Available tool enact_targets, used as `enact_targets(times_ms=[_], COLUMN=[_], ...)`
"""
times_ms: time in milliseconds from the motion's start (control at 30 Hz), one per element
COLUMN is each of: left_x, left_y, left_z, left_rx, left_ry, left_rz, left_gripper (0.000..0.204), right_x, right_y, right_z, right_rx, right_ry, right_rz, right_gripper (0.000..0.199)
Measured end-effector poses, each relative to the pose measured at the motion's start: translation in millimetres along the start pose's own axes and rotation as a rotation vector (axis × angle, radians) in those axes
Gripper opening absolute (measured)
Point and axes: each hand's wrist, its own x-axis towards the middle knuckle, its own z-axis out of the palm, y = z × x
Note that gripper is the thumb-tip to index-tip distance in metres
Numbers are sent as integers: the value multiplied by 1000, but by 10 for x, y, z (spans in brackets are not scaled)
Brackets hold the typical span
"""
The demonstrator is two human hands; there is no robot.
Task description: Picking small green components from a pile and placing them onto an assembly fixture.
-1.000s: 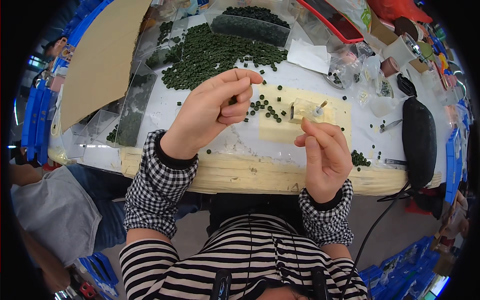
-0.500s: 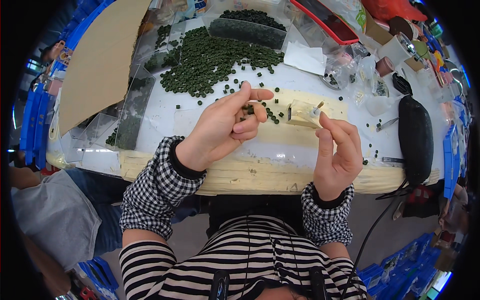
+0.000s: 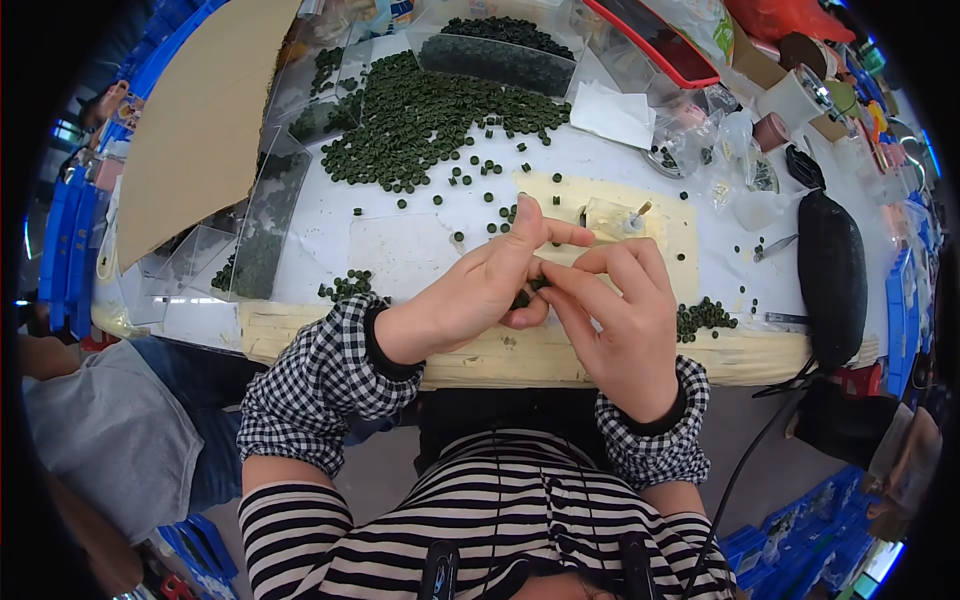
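Observation:
My left hand (image 3: 495, 270) is half-curled, palm turned inward, with several small dark green grooved pieces (image 3: 522, 299) in its fingers. Against those fingers, my right hand (image 3: 625, 320) pinches with thumb and forefinger at one small dark green piece (image 3: 540, 282); the fingertips partly hide it. Just beyond the hands stands a cream-coloured block (image 3: 605, 216) with a short brownish pin (image 3: 643, 209) sticking up from its right end. A few loose green pieces lie on the table between block and left hand.
A large heap of green pieces (image 3: 400, 125) spreads across the far table, before a clear bin (image 3: 495, 65). Small piles lie beside my left wrist (image 3: 348, 285) and right hand (image 3: 705, 318). Cardboard (image 3: 205, 120) leans at left; a red-cased phone (image 3: 660, 45) and black pouch (image 3: 832, 275) are right.
My right hand has come away from the block's pin, leftward and nearer, to meet my left hand. The left hand has shifted slightly right and nearer, uncovering a small pile by its wrist.

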Motion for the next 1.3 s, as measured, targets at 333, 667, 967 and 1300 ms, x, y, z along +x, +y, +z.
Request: enact_targets(times_ms=[333,667,967,1300], left_x=[37,33,33,57], left_y=[-33,-71,1,-107], left_z=[-83,-135,-94,-139], left_rx=[-188,-170,-291,-232], left_ry=[13,30,82,32], left_rz=[60,184,145,128], left_gripper=[45,20,19,20], right_x=[6,-8,-42,-34], right_y=[31,87,115,117], right_z=[31,13,27,93], right_rx=[118,274,305,187], right_ry=[180,242,331,314], right_rz=[88,237,222,45], right_gripper=[19,12,12,20])
